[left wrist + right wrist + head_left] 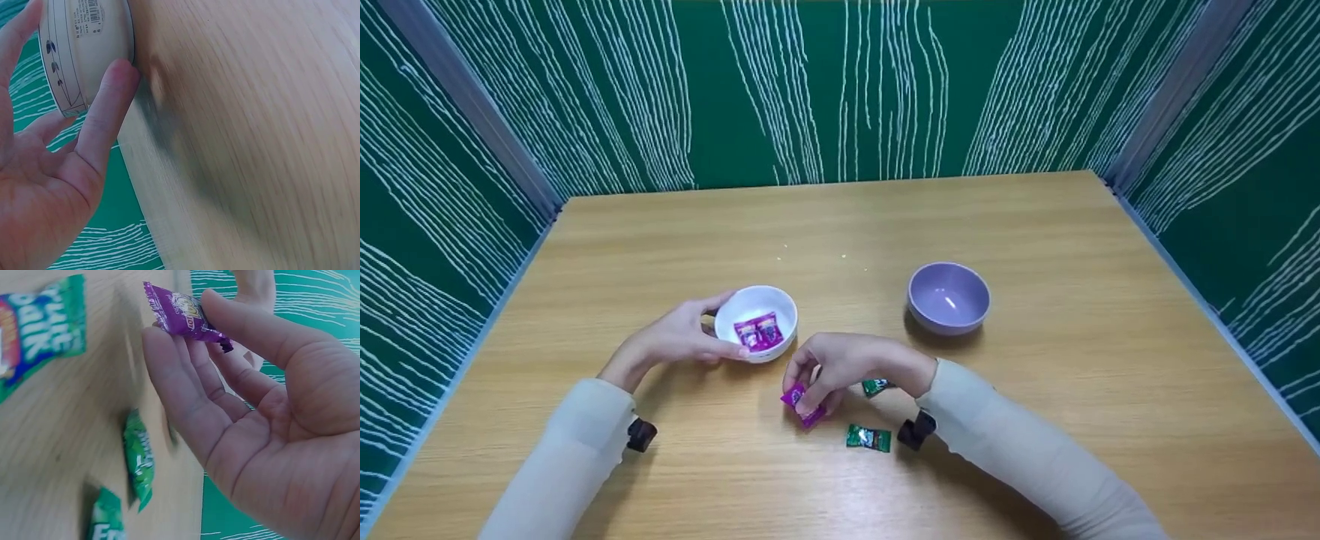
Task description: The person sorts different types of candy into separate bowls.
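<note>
My left hand (684, 334) grips a white bowl (729, 319) between thumb and fingers. Two candies in purple-pink wrappers (759, 331) lie inside it. In the left wrist view, the bowl's outside (93, 56) shows a leaf pattern and a printed label. My right hand (840, 365) pinches another purple-wrapped candy (179, 314) between thumb and fingertips, just right of and nearer than the white bowl. Below that hand a green-wrapped candy (868, 438) lies on the table. A second green candy (876, 386) is partly hidden by the right wrist.
A purple bowl (949, 296) stands upright at the right, beyond the right forearm, with nothing seen inside. The right wrist view shows several green candies, one large and close (48, 332). Small white specks dot the wooden table (840, 217). Green white-streaked panels surround it.
</note>
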### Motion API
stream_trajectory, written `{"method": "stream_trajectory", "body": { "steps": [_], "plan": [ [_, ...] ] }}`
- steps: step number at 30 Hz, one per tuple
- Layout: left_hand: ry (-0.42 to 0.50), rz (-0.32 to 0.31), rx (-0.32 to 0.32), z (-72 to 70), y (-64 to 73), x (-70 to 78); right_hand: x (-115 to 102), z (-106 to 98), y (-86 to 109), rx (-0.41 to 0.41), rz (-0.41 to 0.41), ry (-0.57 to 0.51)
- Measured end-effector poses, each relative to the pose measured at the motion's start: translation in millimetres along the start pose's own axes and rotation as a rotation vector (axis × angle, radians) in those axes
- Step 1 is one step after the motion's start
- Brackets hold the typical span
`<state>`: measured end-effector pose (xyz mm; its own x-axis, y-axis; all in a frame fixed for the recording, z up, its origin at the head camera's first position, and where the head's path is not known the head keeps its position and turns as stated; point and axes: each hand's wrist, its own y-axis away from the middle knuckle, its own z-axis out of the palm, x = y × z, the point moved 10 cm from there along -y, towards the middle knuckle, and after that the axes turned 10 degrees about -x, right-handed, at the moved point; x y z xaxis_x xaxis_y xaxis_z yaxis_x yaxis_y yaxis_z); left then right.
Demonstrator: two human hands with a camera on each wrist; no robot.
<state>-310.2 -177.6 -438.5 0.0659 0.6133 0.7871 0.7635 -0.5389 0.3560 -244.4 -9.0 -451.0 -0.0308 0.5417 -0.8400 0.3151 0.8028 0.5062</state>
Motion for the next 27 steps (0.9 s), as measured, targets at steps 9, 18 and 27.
{"method": "stream_trajectory", "body": {
  "steps": [9, 18, 27],
  "plan": [
    [-0.04, 0.012, -0.001, -0.1, 1.1, 6.6, -9.1, 0.6, -4.4, -0.034, -0.026, -0.041],
    [-0.02, 0.028, 0.001, -1.2, 0.7, 8.9, -29.6, -17.8, -0.2, -0.024, -0.071, -0.103],
    [0.002, 0.031, -0.009, 1.4, 2.7, 5.7, -36.7, -39.0, 2.1, 0.064, -0.105, -0.159]
  ]
}}
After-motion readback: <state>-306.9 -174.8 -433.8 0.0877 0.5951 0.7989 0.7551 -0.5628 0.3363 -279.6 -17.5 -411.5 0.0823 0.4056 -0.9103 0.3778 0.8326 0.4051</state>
